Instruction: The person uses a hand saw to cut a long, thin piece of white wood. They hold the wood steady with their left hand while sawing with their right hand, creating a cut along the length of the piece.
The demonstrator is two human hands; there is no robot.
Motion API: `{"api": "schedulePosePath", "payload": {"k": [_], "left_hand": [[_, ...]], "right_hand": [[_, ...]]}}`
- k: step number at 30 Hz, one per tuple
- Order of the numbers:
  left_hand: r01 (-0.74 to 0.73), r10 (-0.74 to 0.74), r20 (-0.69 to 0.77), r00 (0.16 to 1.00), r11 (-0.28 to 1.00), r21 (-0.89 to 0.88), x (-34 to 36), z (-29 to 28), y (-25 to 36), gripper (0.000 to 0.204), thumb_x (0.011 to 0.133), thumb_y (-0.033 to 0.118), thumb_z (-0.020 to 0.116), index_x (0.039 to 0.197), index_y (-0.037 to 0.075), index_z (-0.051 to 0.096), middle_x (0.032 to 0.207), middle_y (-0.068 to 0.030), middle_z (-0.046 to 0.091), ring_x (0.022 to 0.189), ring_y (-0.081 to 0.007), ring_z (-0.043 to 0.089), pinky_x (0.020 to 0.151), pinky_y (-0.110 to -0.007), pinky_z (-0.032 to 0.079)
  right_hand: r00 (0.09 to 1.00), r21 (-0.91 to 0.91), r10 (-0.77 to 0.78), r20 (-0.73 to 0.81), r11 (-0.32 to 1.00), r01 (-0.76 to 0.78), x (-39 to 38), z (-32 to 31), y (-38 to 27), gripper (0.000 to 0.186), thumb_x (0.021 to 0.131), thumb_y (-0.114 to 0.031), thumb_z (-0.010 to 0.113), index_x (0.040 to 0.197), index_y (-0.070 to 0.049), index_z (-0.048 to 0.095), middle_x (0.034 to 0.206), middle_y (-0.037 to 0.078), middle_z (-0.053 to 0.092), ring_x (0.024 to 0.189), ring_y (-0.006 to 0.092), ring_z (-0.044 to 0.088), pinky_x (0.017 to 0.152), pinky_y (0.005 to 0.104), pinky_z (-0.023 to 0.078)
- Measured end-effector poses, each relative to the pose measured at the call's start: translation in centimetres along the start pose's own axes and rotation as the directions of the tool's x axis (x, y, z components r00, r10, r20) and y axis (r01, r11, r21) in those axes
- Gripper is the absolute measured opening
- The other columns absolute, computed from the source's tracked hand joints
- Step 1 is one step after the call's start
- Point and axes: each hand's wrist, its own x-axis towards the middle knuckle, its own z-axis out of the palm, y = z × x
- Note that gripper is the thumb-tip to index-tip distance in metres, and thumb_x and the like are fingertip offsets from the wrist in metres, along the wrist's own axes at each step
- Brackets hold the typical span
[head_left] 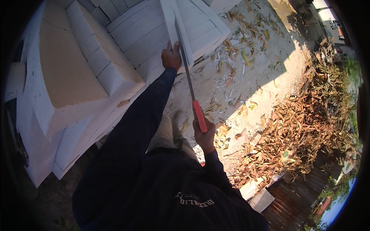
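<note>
My right hand [204, 135] is wrapped round the red handle of a hand saw [190, 85]. The saw's long blade runs up and away from me, lying along a narrow white block [169, 15]. This block rests on top of a layer of similar white blocks [142, 38]. At the block's near end, my left hand [171, 57] grips its left side, with the thumb close to the blade. Whether the blade has cut into the block I cannot tell.
More large white blocks [69, 65] are stacked high at the left. Scraps and dry leaves litter the sandy ground [231, 73] on the right. A heap of brown leaves [296, 131] lies beyond, near a rusty corrugated sheet [300, 190] and a loose block piece [262, 200].
</note>
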Motion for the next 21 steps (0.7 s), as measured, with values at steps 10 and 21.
{"api": "schedulePosePath", "payload": {"k": [10,21], "left_hand": [[-0.058,0.057,-0.027,0.998,0.997,-0.04,0.2,0.0,-0.3,0.065,0.101,0.05,0.059,0.135,-0.005,0.063,0.091,-0.0299,0.069,0.088,-0.0406,0.065,0.08,-0.045,0.049],[-0.075,0.065,-0.113,0.991,0.993,-0.088,0.0,0.4,-0.8,0.064,0.099,0.047,0.062,0.133,-0.007,0.063,0.084,-0.0319,0.064,0.086,-0.0448,0.062,0.078,-0.048,0.048]], "right_hand": [[1.0,-0.039,-0.02,0.018,0.999,0.021,0.3,-0.5,-0.3,0.02,0.092,-0.009,0.066,0.079,0.005,0.059,0.059,0.012,0.052,0.054,0.0144,0.049,0.051,0.0367,0.039],[0.998,-0.039,-0.066,0.008,0.997,0.066,0.8,0.3,-0.4,0.018,0.092,-0.006,0.064,0.079,0.005,0.058,0.06,0.015,0.053,0.054,0.0155,0.05,0.051,0.0371,0.04]]}}
